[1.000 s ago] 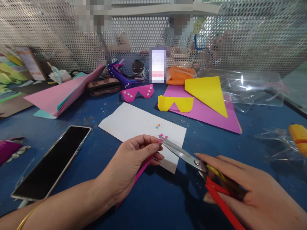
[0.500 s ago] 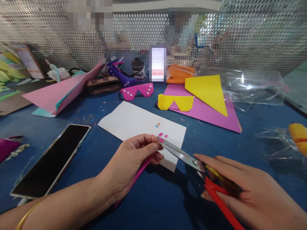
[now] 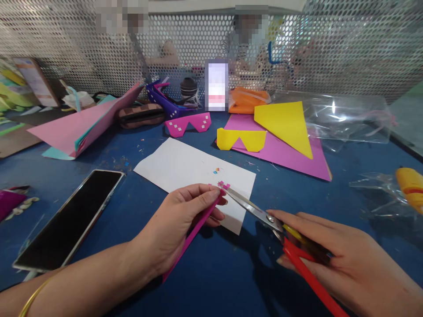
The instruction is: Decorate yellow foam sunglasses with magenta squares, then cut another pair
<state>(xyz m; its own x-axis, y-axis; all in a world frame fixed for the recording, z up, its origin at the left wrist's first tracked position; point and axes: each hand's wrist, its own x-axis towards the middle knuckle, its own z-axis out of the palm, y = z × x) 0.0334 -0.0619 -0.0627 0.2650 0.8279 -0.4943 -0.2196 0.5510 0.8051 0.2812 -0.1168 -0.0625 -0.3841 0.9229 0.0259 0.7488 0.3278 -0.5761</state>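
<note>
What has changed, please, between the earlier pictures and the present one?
The narrow magenta paper strip has turned or slid in the left hand, so more of its upper end shows. The right hand keeps hold of the metal scissors with red and yellow handles; nothing was visibly let go. The white paper sheet and yellow paper glasses stayed put.

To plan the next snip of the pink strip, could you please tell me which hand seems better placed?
The right hand, probably: it holds the scissors by the handles, their tips near the upper end of the pink strip. The left hand is occupied pinching that strip.
</note>
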